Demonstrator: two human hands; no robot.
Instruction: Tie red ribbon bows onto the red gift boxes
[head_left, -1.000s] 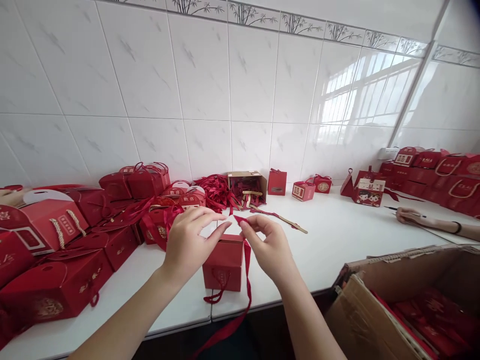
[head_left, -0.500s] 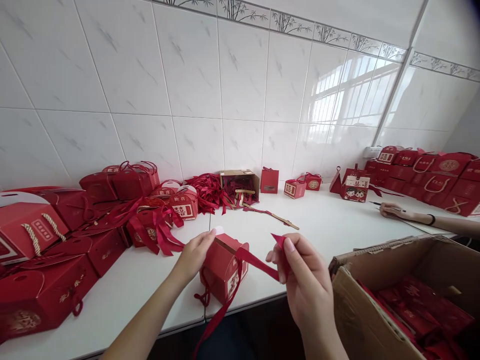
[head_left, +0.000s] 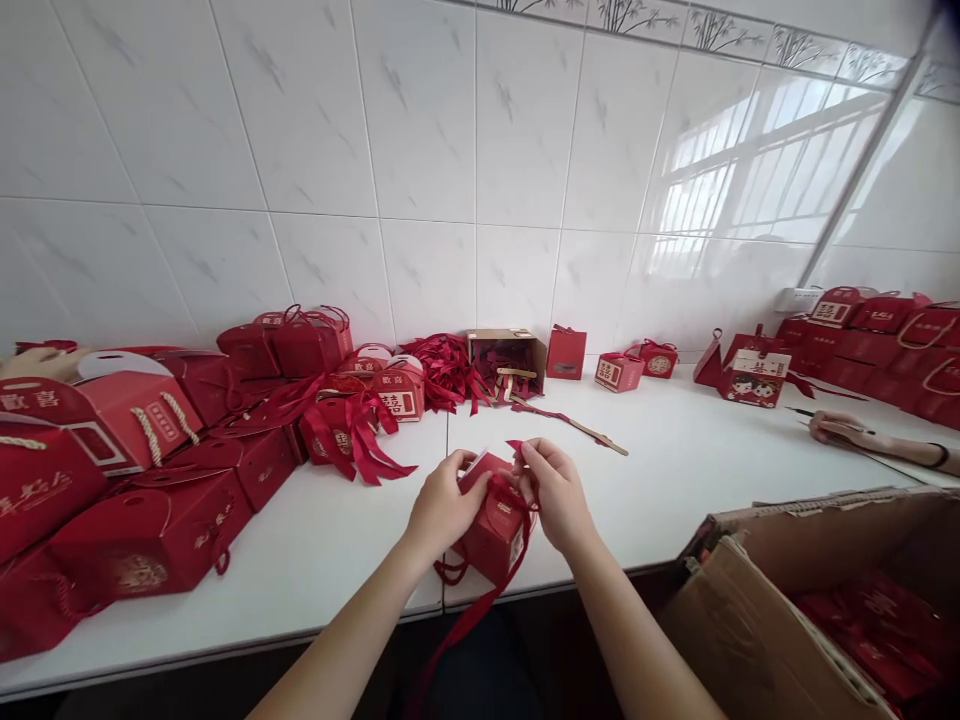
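A small red gift box [head_left: 491, 535] with a folded top stands at the front edge of the white table. My left hand [head_left: 450, 500] is closed around its upper left side, with the thumb pressed on the top. Close to the top right of the box, my right hand [head_left: 551, 490] pinches the end of a red ribbon [head_left: 491, 595]. The ribbon passes over the box and its long tail hangs below the table edge. A loop of red cord sticks out at the lower left of the box. The fingertips partly hide the box's top.
Red gift boxes [head_left: 157, 530] pile up at left, beside loose ribbons [head_left: 360, 440]. A carton of ribbon pieces [head_left: 532, 360] lies against the tiled wall. A large cardboard box [head_left: 757, 610] stands at front right. Another person's hand [head_left: 840, 430] holds a pen at right.
My right hand has brought the ribbon end leftward to the top of the box, near my left hand. My left thumb now presses on the top. The view has shifted left.
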